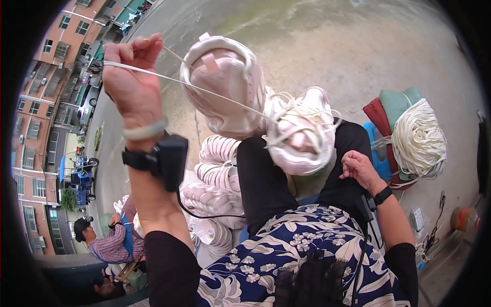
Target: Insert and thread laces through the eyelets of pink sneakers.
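My left hand (130, 71) is raised at the upper left, fingers curled on a white shoelace (204, 93) that crosses the palm. One strand runs taut to a pale pink and white sneaker (303, 159) over my lap, with loose laces heaped on top. A shorter strand reaches the collar of a second pale pink sneaker (222, 112), just beyond my knees. Lower right, my right hand (359, 170) rests by my thigh, apart from the shoes, with its fingers bent together. Whatever it may pinch is too small to make out.
Several laced sneakers (217, 197) are stacked left of my legs. To the right, a thick bundle of cream laces (420, 138) lies against red and green cloth (401, 108) and a blue seat-like piece (378, 153). A co-worker (110, 240) sits at the lower left.
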`<state>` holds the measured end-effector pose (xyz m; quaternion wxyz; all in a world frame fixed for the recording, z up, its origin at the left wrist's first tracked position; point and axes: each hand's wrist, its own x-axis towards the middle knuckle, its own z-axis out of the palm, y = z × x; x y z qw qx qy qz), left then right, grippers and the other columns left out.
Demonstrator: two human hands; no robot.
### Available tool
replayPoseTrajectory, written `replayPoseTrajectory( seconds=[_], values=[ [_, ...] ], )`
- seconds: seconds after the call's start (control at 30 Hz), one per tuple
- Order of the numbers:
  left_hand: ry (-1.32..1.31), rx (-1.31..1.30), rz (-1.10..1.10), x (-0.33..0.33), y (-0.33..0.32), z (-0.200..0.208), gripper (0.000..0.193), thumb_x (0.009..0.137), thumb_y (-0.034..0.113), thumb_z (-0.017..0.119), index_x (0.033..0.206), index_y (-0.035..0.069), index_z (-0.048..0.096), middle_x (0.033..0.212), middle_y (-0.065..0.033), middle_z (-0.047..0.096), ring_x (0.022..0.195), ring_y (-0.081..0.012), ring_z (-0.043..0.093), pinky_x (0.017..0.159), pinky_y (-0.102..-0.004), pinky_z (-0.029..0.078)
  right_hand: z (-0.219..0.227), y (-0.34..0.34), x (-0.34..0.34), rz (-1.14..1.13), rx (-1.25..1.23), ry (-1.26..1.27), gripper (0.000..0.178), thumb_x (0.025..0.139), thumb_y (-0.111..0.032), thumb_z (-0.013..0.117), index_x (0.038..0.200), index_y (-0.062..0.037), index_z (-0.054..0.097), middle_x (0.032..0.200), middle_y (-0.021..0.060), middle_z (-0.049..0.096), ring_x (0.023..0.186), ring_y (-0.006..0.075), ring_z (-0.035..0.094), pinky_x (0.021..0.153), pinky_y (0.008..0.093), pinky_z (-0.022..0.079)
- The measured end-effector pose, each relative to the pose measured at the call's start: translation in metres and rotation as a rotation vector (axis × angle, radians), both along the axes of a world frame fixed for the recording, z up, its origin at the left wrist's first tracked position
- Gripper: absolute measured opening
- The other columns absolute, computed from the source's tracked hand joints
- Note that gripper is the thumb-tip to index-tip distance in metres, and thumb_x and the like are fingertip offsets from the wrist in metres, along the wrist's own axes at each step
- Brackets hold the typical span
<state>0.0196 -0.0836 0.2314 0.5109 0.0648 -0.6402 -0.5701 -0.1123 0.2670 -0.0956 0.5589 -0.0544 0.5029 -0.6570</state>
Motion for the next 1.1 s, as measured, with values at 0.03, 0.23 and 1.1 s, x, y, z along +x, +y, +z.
replayPoseTrajectory(
  seconds=[0.03, 0.23, 1.1],
  values=[
    [-0.001, 0.05, -0.022, 0.001, -0.009, 0.008, 0.032, 0.091, 0.017, 0.037, 0.06, 0.006, 0.039, 0.075, -0.0164, 0.057, 0.079, -0.0314, 0.061, 0.079, -0.0391, 0.051, 0.005, -0.001, -0.001, 0.006, -0.046, 0.004, 0.012, 0.089, -0.017, 0.052, 0.089, -0.0051, 0.051, 0.071, 0.0031, 0.053, 0.057, 0.0105, 0.054, 0.064, 0.0324, 0.054],
    [-0.16, 0.086, -0.089, -0.019, -0.06, 0.031, 0.035, 0.09, 0.018, 0.039, 0.058, 0.005, 0.041, 0.074, -0.0175, 0.057, 0.08, -0.034, 0.061, 0.08, -0.0414, 0.051, 0.055, -0.013, -0.006, 0.1, -0.063, 0.08, 0.026, 0.086, -0.021, 0.056, 0.105, -0.0047, 0.052, 0.079, 0.0031, 0.056, 0.069, 0.0099, 0.058, 0.066, 0.026, 0.051],
    [-0.36, 0.195, -0.124, 0.068, -0.05, 0.037, 0.045, 0.094, 0.032, 0.036, 0.055, 0.01, 0.031, 0.056, -0.0052, 0.033, 0.059, -0.0193, 0.035, 0.059, -0.0302, 0.032, 0.013, -0.2, -0.052, 0.149, 0.092, 0.12, 0.038, 0.088, -0.034, 0.049, 0.109, -0.0027, 0.048, 0.103, 0.0071, 0.053, 0.09, 0.016, 0.054, 0.072, 0.0307, 0.048]
  ],
)
